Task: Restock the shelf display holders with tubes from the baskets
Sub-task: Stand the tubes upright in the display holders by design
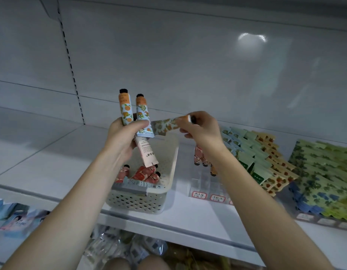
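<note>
Bare shelf board out to my left, plenty of room. Centre front, the perforated basket blocks the way, open on top, pink tubes low inside. Above it my left hand grips a bunch of tubes, and my right hand pinches an orange-print tube, so that air's taken. Just right of the basket, the clear display holder: front slots open from above, my right forearm crossing over it, slanted packet stacks crowding its right side.

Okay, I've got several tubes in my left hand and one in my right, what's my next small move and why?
Probably lower the orange-flowered tube pinched in your right hand into the clear plastic display holder beside the cream perforated basket; its front slots look empty, while your left hand grips other tubes.
</note>
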Motion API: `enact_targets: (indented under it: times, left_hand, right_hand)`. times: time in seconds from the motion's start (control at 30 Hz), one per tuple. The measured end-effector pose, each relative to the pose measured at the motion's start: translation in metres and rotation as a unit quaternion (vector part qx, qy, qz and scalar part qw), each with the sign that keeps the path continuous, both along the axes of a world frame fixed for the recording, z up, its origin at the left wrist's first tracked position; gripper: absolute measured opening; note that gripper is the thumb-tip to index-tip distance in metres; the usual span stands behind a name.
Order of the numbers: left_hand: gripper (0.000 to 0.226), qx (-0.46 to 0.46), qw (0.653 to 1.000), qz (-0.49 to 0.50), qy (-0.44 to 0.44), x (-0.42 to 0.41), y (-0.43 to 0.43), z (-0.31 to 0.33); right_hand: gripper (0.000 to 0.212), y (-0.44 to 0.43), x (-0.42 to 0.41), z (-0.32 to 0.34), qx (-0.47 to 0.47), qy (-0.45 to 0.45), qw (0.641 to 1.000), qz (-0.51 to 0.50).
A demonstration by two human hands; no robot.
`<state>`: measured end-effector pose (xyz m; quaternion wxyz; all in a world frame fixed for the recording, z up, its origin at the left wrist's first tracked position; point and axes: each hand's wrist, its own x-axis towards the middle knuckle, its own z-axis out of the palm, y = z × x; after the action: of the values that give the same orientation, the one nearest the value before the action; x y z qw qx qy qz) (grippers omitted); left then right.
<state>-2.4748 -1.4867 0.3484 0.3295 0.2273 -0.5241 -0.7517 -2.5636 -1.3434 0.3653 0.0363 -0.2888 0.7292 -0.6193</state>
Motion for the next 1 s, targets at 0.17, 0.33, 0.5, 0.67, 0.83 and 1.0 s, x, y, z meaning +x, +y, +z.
enact_targets:
  times: [0.17, 0.33, 0.5, 0.67, 0.83, 1.0]
  left_hand:
    - [0.017, 0.02, 0.998, -0.022, 0.057, 0.019, 0.043, 0.009]
    - [0.019, -0.026, 0.998, -0.05, 0.037, 0.028, 0.082, 0.002]
    - [0.018, -0.054, 0.996, -0.075, 0.0, 0.032, 0.11, -0.023]
    - [0.017, -0.045, 0.994, -0.092, -0.041, 0.033, 0.127, -0.048]
    - [0.024, -0.052, 0.992, -0.102, -0.056, 0.034, 0.134, -0.058]
    - [0.019, -0.077, 0.989, -0.106, -0.069, 0.035, 0.135, -0.064]
  right_hand:
    - [0.016, 0.052, 0.004, 0.003, -0.242, -0.253, 0.936, 0.031]
    - [0.018, 0.11, 0.005, 0.003, -0.358, -0.391, 0.845, 0.063]
    - [0.043, 0.151, -0.001, -0.006, -0.372, -0.399, 0.833, 0.092]
    - [0.029, 0.163, 0.006, -0.016, -0.242, -0.284, 0.928, 0.025]
    - [0.007, 0.157, 0.01, -0.031, -0.056, -0.153, 0.986, -0.046]
    - [0.024, 0.144, 0.012, -0.038, 0.128, -0.011, 0.986, -0.106]
